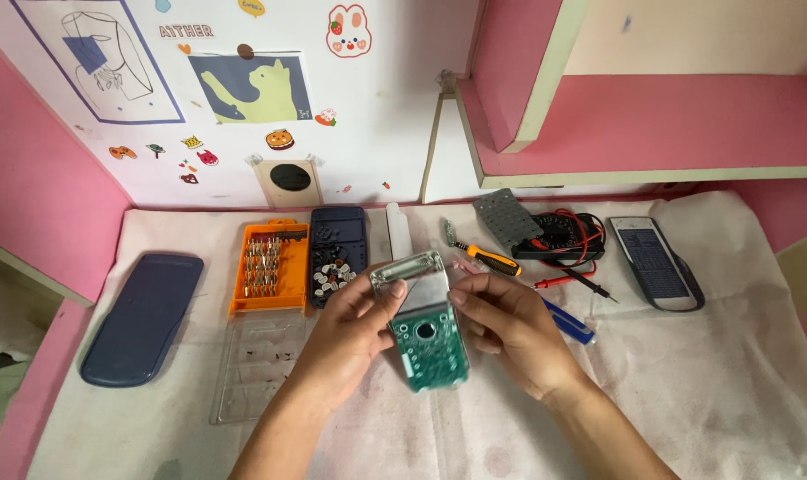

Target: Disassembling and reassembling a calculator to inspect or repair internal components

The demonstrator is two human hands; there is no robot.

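A green circuit board [426,333] is gripped between the left hand [355,333] and right hand [506,324], fingers closed on its edges, above the white cloth [688,382]. An orange bit case [270,267] is seen just beside.

To the left of where your hands were, you had an orange screwdriver bit case [268,267] lying open beside a dark blue calculator shell [338,253] full of loose keys, with a clear plastic lid [257,364] just below them and a dark blue cover [141,317] farther left. Beyond your hands and slightly right lay an orange-handled screwdriver [488,258], a grey keypad sheet [507,218] and a multimeter [562,236] with red and black leads. Well to the right you had a second calculator [652,262], and a blue pen [568,322] sat just beside your right hand, all on the white cloth [706,382].
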